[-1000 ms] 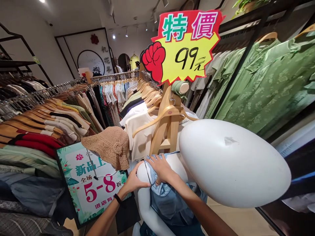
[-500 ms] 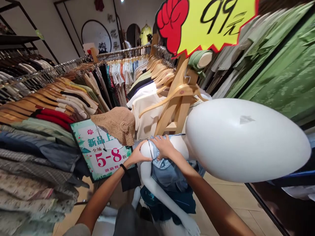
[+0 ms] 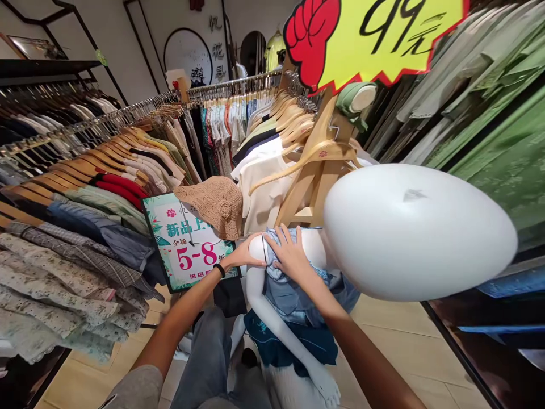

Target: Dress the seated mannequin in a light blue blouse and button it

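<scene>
Setting: clothing shop aisle, seen from close above a glossy white faceless mannequin (image 3: 419,230); its smooth egg-shaped head fills the right of the view.
Garment: light blue denim top (image 3: 293,292), bunched over the mannequin's chest and back, its upper edge at the shoulder; a dark teal embroidered skirt (image 3: 293,343) sits below it.
Left hand (image 3: 247,257): cupped over the rounded white shoulder cap (image 3: 256,251), fingers curled on the plastic, holding no cloth; black band on the wrist.
Right hand (image 3: 290,255): palm down on the denim at the neckline, fingers spread and pressing the fabric edge; whether the fingertips pinch cloth beneath I cannot tell.
Mannequin arm: white arm (image 3: 283,335) hangs down outside the top, bare to the fingers.
Doing it well: in my judgement, steady the shoulder with the left hand while the right eases the denim edge up in small pulls, so the figure does not rock.
Nearby: tan crocheted sun hat (image 3: 213,204) perched over a green-and-white sale placard (image 3: 187,250), just left of the shoulder; wooden hangers on crowded racks behind; yellow-and-red price sign (image 3: 374,34) overhead.
</scene>
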Demonstrator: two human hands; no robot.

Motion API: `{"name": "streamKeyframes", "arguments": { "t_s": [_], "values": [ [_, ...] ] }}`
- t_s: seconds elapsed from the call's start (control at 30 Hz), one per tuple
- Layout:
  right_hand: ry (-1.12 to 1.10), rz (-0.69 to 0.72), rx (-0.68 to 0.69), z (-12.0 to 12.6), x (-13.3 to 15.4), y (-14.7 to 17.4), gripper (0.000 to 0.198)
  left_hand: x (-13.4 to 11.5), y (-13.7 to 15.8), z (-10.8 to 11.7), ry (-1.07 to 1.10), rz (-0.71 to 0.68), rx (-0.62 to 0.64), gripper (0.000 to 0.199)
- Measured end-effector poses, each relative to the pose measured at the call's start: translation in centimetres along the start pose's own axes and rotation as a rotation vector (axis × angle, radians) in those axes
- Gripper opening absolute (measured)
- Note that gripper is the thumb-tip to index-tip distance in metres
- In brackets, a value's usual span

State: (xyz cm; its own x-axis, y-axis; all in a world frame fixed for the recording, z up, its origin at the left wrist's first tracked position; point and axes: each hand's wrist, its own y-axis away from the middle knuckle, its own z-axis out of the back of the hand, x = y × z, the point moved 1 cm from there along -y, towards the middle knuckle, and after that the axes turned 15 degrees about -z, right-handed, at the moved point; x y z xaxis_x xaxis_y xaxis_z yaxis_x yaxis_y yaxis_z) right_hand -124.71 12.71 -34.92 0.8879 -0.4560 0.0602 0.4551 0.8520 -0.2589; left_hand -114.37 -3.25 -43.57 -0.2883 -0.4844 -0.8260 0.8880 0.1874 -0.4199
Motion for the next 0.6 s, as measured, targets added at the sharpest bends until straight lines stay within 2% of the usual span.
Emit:
{"name": "streamKeyframes", "arguments": {
  "t_s": [0.07, 0.1, 0.13, 0.23, 0.33, 0.43, 0.53, 0.6],
  "values": [
    [-0.174, 0.008, -0.051, 0.0, 0.1, 2.8, 0.047, -0.4, -0.1, 0.0, -0.003, -0.002, 0.002, 0.1],
    [-0.289, -0.012, -0.049, -0.7, 0.1, 4.8, 0.033, -0.5, -0.1, 0.0, -0.006, 0.001, 0.006, 0.099],
    [-0.399, -0.066, 0.007, -2.1, 0.1, 7.0, 0.029, -0.7, -0.1, 0.0, -0.01, 0.004, 0.012, 0.099],
    [-0.533, -0.344, 0.233, -9.3, -0.3, 13.9, 0.029, -1.0, -0.2, 0.1, -0.007, 0.011, 0.024, 0.098],
    [-0.494, -0.554, 0.369, -17.6, -0.7, 18.2, 0.061, -1.3, -0.3, 0.0, 0.02, 0.01, 0.025, 0.096],
    [-0.46, -0.669, 0.511, -23.0, -0.4, 18.5, 0.09, -1.4, -0.5, -0.1, 0.032, -0.011, 0.026, 0.094],
    [-0.452, -0.693, 0.596, -25.4, 0.5, 17.1, 0.099, -1.3, -0.7, -0.2, 0.04, -0.001, 0.027, 0.095],
    [-0.474, -0.697, 0.589, -26.6, 1.1, 16.4, 0.097, -1.1, -0.8, -0.2, 0.043, 0.01, 0.029, 0.096]
  ]
}}
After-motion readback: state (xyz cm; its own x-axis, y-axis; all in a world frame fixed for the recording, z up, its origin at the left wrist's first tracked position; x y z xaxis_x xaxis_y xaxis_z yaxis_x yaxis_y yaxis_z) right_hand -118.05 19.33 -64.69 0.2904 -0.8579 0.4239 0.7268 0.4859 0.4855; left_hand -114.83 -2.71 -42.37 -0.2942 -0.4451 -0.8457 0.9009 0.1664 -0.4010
